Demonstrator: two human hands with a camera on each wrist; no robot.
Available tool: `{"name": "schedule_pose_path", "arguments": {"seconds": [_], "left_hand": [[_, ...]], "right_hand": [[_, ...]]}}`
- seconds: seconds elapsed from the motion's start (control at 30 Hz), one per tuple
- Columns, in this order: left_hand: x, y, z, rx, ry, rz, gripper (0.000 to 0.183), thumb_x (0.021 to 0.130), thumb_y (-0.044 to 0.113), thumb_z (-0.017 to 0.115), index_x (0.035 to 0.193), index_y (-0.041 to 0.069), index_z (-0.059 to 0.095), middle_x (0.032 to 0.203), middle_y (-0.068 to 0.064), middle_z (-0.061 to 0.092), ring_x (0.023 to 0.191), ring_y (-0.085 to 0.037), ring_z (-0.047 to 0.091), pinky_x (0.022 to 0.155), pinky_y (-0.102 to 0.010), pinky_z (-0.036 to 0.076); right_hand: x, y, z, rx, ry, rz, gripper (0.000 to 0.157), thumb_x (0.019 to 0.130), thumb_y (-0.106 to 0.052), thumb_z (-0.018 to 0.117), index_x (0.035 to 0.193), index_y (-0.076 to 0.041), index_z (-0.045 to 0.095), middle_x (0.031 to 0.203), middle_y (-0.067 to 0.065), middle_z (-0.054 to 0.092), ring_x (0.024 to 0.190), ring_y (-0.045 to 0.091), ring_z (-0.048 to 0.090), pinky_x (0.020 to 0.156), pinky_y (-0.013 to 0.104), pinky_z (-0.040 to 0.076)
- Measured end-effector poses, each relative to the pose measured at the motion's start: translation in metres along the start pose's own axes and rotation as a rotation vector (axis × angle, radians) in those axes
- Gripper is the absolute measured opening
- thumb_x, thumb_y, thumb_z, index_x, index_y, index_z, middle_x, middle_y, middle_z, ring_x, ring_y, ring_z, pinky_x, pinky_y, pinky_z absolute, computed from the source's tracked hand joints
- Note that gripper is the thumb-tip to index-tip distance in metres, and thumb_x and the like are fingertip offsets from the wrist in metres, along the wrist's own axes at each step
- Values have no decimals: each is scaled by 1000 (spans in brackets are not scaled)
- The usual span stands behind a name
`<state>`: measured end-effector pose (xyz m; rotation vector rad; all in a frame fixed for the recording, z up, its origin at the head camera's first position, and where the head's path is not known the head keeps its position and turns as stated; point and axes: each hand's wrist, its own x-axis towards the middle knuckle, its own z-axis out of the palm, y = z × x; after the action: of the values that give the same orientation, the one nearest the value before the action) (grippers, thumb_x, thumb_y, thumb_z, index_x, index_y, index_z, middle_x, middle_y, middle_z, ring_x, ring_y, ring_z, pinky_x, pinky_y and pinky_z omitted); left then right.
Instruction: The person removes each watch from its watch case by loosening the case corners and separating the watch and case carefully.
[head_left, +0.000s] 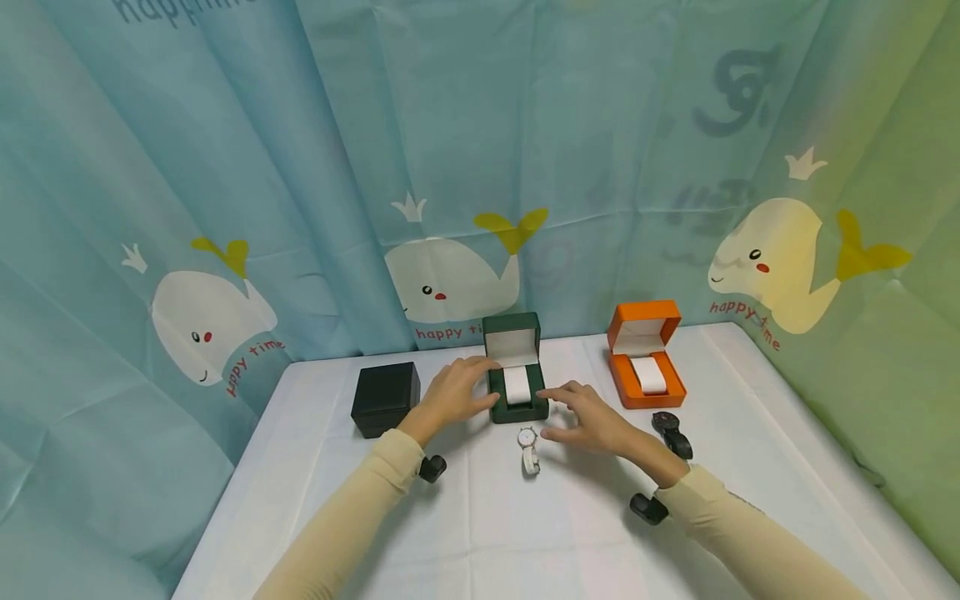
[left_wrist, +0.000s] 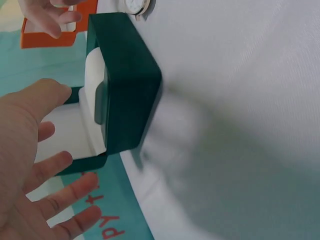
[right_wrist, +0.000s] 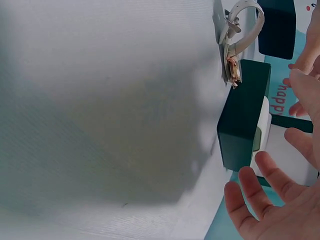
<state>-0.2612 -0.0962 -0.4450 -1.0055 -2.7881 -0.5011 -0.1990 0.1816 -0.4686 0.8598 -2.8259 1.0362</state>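
Note:
A dark green watch box stands with its lid raised, a white cushion inside it. My left hand is at the box's left side, fingers spread and apart from one another. On the other side, my right hand reaches toward the box with loosely bent fingers. Neither hand holds anything; whether a fingertip touches the box I cannot tell. In front of the box lies a watch with a white strap, its round dial facing up, near the right thumb.
A closed black box stands to the left. On the right is an open orange watch box with a white cushion, and a black watch lies in front of it. A patterned curtain hangs behind the white-covered table.

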Motion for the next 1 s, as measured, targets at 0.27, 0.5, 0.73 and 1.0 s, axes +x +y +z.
{"name": "schedule_pose_path", "arguments": {"seconds": [0.27,0.5,0.73,1.0], "left_hand": [[-14,-11,-11,-6,37,11,50,91,28,79,137,11,65,141,-12,62,124,-37,60,97,-61,49],[-24,-20,-22,20,47,-26,48,93,33,76,135,14,65,143,-12,59,125,-36,58,101,-58,48],[-32,-31,-31,26,49,-55,51,92,34,77,137,14,63,146,-15,56,129,-38,55,106,-59,44],[-43,-46,-41,35,109,-61,54,89,30,79,136,9,62,146,-16,55,130,-42,54,105,-67,41]], "right_hand": [[9,-2,-2,-29,-14,-22,62,90,-32,80,142,-6,60,127,20,60,110,35,54,94,54,48],[17,-4,-4,-67,-22,-49,64,89,-35,81,143,-8,60,129,18,59,112,33,54,94,52,49],[27,-12,-8,-82,-69,-67,63,90,-34,81,143,-8,60,133,20,58,114,35,53,97,54,49],[41,-26,-11,-106,-103,-82,65,91,-35,80,146,-10,57,137,21,55,121,38,52,98,55,49]]}}
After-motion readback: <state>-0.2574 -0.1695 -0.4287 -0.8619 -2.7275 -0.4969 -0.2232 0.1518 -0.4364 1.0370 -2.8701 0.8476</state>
